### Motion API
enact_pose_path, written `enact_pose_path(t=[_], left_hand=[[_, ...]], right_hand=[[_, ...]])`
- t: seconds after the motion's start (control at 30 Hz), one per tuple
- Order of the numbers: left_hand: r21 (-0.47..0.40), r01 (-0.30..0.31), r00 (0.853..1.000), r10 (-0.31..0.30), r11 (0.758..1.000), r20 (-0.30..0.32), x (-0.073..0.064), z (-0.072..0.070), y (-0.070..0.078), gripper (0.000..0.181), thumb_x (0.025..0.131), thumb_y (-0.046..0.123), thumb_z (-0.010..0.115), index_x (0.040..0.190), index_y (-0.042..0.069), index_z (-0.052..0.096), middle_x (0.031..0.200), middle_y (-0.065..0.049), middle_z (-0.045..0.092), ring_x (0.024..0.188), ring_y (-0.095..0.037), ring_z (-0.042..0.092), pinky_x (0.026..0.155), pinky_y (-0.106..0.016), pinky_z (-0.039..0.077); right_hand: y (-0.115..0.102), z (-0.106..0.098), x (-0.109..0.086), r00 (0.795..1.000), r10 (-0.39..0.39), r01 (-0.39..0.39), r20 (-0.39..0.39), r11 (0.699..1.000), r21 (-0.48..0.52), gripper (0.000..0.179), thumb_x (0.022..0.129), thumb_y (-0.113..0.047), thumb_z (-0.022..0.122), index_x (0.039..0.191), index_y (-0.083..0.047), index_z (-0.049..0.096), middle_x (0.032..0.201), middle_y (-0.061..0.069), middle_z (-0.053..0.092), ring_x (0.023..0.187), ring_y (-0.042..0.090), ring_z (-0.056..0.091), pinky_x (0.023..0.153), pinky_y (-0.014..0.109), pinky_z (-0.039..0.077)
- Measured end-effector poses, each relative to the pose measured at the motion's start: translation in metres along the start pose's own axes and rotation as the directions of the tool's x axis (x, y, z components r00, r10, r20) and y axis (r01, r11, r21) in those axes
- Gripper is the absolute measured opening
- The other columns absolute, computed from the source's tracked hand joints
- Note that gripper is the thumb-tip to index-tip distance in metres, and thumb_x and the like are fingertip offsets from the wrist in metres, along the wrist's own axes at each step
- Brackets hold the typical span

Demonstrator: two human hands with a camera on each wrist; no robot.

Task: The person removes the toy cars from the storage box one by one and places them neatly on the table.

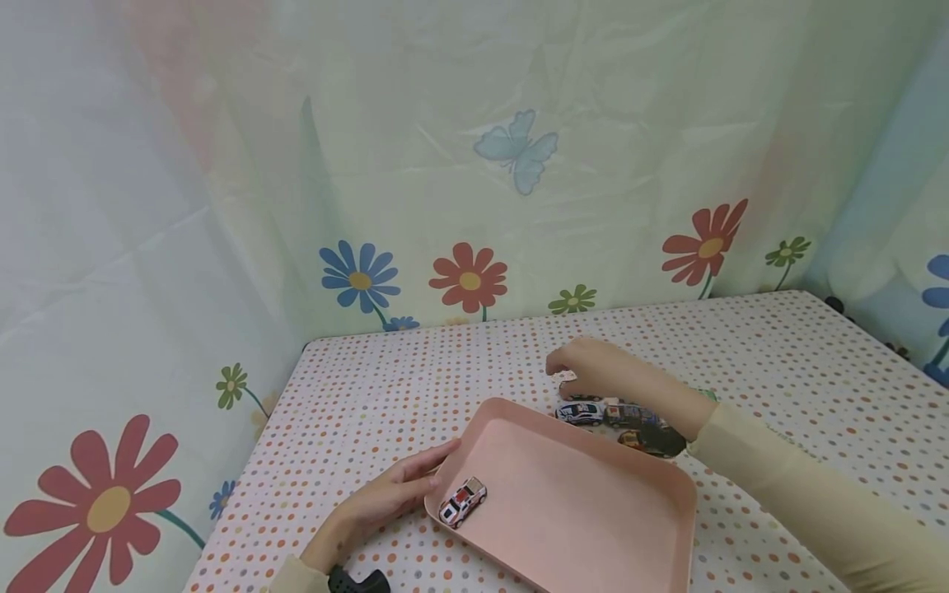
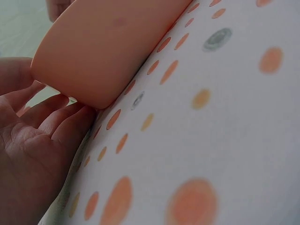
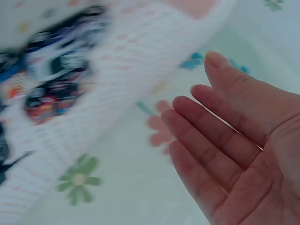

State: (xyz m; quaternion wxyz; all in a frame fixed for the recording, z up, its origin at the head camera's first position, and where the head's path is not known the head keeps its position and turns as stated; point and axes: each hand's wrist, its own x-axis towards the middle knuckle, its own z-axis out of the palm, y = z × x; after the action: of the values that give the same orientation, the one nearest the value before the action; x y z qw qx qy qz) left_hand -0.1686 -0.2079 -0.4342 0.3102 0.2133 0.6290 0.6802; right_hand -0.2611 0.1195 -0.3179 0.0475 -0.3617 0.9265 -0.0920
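My left hand (image 1: 393, 490) grips the left corner of a pink tray (image 1: 574, 445). In the left wrist view the tray's outer wall (image 2: 112, 47) shows, with fingers (image 2: 61, 115) against its lower edge. One toy car (image 1: 463, 502), white with red, lies in the tray's left corner. My right hand (image 1: 596, 366) is over a group of toy cars beyond the tray's far rim, its palm holding nothing in the right wrist view. Among them are a white-and-blue toy car (image 1: 580, 413) and a dark multicoloured toy car (image 1: 628, 413). The right hand and forearm partly cover the group.
A polka-dot cloth (image 1: 385, 379) covers the table. Behind it hangs a flowered backdrop curtain (image 1: 593, 231), close to the table's back edge. A black strap (image 1: 359, 581) is on my left wrist, and a dark wrist device (image 1: 663, 441) overlaps the cars in the head view.
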Motion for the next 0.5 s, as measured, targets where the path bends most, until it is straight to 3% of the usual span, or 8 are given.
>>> enact_pose_path(t=[0.23,0.5], left_hand=[[0.011,0.01,1.0,-0.01,1.0,-0.019,0.0,0.001,0.002,0.05,0.1,0.014,0.043,0.148,0.013,0.028,0.153,-0.005,0.018,0.135,-0.022,0.023,0.105,-0.032,0.027],[0.015,-0.001,1.0,0.001,1.0,-0.005,0.0,0.0,0.001,0.05,0.1,0.012,0.042,0.148,0.012,0.027,0.153,-0.006,0.018,0.135,-0.022,0.023,0.105,-0.034,0.028]], right_hand=[[-0.041,-0.018,-0.003,0.997,-0.052,0.054,-0.061,0.998,0.022,0.029,0.078,-0.014,0.077,0.106,-0.008,0.069,0.102,0.003,0.067,0.096,0.024,0.061,0.079,0.037,0.051],[-0.07,-0.002,-0.003,0.981,-0.162,0.169,-0.102,0.984,0.061,0.031,0.078,-0.011,0.077,0.107,-0.005,0.069,0.103,0.005,0.067,0.098,0.022,0.061,0.08,0.034,0.051]])
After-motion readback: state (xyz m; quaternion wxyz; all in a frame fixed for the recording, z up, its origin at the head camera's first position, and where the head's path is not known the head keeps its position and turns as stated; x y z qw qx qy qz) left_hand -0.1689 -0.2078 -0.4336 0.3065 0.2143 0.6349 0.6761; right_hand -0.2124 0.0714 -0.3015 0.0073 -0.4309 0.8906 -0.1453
